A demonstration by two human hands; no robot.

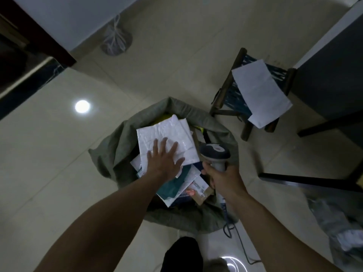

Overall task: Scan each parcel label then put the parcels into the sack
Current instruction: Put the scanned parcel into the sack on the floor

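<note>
Press the white mailer [167, 134] evenly into the sack [119, 138] with the flat, spread-fingered left hand [165, 160], keeping the right hand [223, 178] gripping the scanner [215, 153] clear.

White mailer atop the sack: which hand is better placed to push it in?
Left. The left hand lies flat on the white mailer in the sack; the right hand is busy gripping the scanner.
</note>
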